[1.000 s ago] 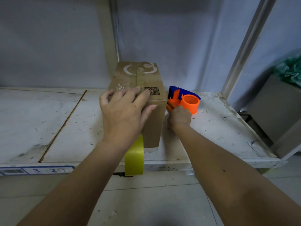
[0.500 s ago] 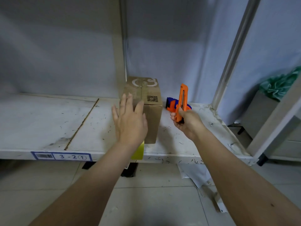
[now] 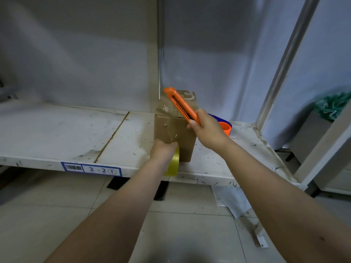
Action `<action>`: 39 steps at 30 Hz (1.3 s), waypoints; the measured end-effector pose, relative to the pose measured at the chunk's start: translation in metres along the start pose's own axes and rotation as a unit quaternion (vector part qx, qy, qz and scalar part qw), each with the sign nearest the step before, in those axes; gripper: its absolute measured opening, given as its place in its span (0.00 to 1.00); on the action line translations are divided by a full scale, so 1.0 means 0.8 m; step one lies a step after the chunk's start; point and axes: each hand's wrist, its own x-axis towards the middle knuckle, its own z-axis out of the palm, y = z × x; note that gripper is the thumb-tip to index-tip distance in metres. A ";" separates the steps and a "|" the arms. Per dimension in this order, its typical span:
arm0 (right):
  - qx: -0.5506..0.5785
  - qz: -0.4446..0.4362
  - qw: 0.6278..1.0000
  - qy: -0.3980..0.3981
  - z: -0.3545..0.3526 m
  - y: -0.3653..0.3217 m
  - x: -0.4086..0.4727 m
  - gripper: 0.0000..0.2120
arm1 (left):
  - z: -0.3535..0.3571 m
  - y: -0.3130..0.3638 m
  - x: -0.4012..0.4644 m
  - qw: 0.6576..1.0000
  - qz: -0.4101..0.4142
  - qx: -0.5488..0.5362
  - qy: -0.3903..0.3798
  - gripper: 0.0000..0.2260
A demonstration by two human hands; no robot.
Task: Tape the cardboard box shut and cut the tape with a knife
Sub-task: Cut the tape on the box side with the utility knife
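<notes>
While the left hand (image 3: 163, 149) pinches the yellow tape (image 3: 173, 164) hanging down the cardboard box's (image 3: 174, 128) near face at the shelf (image 3: 57, 130) edge, the right hand (image 3: 208, 128), fingers closed around the orange utility knife (image 3: 180, 105), holds it slanting up-left above, well clear of the strip below.

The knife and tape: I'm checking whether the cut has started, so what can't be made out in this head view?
- Blade of the knife: too small and blurred to tell whether it is extended.
- Where the yellow tape meets the cardboard box: hidden by the left hand.
- Tape dispenser: mostly hidden behind the right hand.
- Box's far side: faces away from the camera.
</notes>
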 end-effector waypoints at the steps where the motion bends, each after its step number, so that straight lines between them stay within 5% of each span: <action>1: -0.019 -0.008 1.000 -0.007 0.002 -0.002 0.003 0.11 | 0.002 0.001 0.006 0.999 -0.013 -0.029 -0.011 0.17; 11: -0.127 -0.022 0.992 -0.009 0.005 0.000 0.009 0.14 | -0.013 0.007 0.020 0.984 -0.082 -0.081 -0.132 0.05; 15: -0.112 -0.015 0.994 -0.011 0.002 -0.001 0.012 0.14 | -0.017 0.012 0.023 0.984 -0.086 -0.047 -0.151 0.11; 20: -0.067 -0.021 0.997 -0.020 -0.006 0.005 0.012 0.12 | -0.015 0.017 0.020 0.986 -0.072 -0.020 -0.146 0.12; 27: -0.321 -0.102 0.940 0.043 -0.024 0.033 -0.014 0.16 | -0.012 0.024 0.011 0.992 -0.059 -0.010 -0.109 0.17; 39: -0.430 -0.171 0.886 0.006 -0.042 0.068 -0.039 0.20 | -0.007 0.027 0.005 0.998 -0.027 0.035 -0.054 0.18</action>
